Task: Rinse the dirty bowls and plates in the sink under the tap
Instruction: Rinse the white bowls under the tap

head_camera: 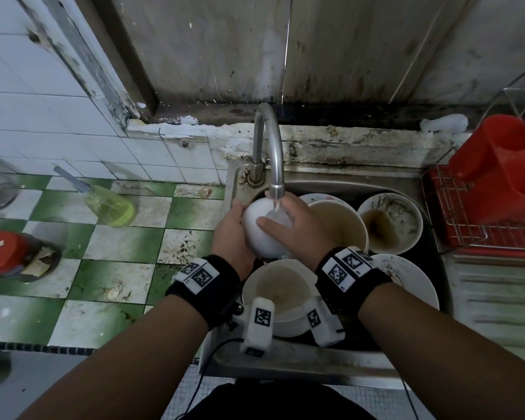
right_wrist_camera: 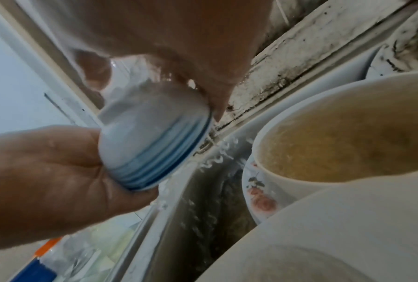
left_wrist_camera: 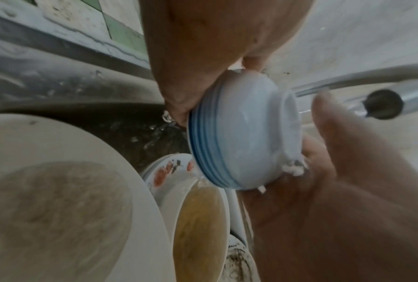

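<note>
**Small bowl under the running tap**

Green-and-white checked tiles point(head_camera: 112, 244) fill the left of the head view, with a grimy wall ledge across the middle and a red dish rack point(head_camera: 491, 189) at the right edge. At centre sits the steel sink point(head_camera: 291, 362), crowded with dirty bowls point(head_camera: 390, 222) and plates. Just under the tap point(head_camera: 270, 153), the small white bowl point(head_camera: 262, 228) is upside down in the stream, left hand point(head_camera: 231, 234) cupping its left side, right hand point(head_camera: 297, 228) laid over its right with the thumb across the base.

Left wrist view: the blue-banded bowl point(left_wrist_camera: 239, 133) lies at centre right, the left hand's fingers point(left_wrist_camera: 179, 106) curled on its rim, the right palm point(left_wrist_camera: 323, 209) beneath.

Right wrist view: the bowl point(right_wrist_camera: 152, 145) sits centre left, clasped between both hands; soup-filled bowls point(right_wrist_camera: 348, 137) crowd the right.
</note>
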